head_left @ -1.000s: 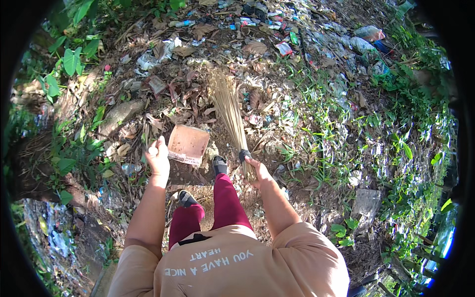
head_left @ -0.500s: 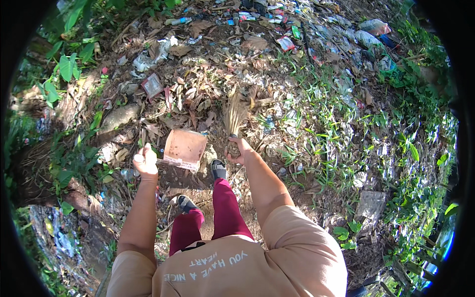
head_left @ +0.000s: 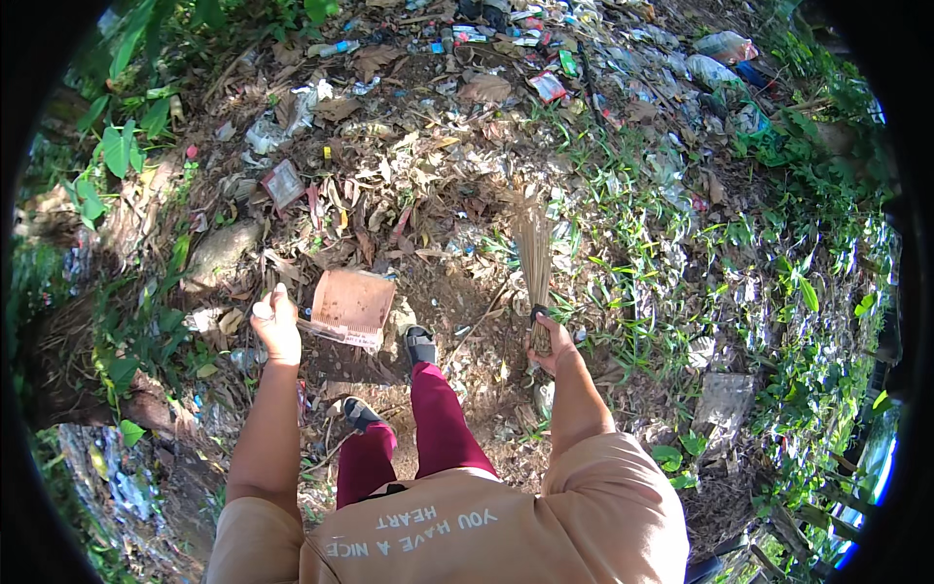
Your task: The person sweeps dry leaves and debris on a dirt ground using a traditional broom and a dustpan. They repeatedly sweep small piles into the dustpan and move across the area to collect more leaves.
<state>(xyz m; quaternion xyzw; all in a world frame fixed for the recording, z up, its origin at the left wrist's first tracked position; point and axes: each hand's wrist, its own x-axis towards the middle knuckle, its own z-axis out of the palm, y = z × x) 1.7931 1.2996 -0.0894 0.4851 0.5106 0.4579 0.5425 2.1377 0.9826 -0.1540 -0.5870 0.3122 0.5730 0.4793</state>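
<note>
My left hand [head_left: 276, 324] is closed around the handle of a dustpan [head_left: 354, 301]. The pan is pinkish orange with a comb-like row of slots and a white label near its handle side; small dark specks lie on it. To the right, my right hand [head_left: 552, 343] grips the bound end of a stick broom [head_left: 532, 255], a bundle of thin tan sticks. Its bristles point away from me, spread over the leaf-strewn ground. Broom and dustpan are apart, with bare soil and dry leaves between them.
Dry leaves [head_left: 379, 146] and scattered litter cover the slope ahead. A stone [head_left: 223, 255] lies left of the dustpan, and a flat red-edged packet [head_left: 283, 185] beyond it. Green plants [head_left: 623, 273] grow at right. My sandalled foot [head_left: 420, 346] stands near the dustpan. Plastic bags [head_left: 725, 47] lie far right.
My right hand and the broom have swung to the right, away from the dustpan. The dustpan and left hand have shifted slightly left. More soil shows between broom and pan.
</note>
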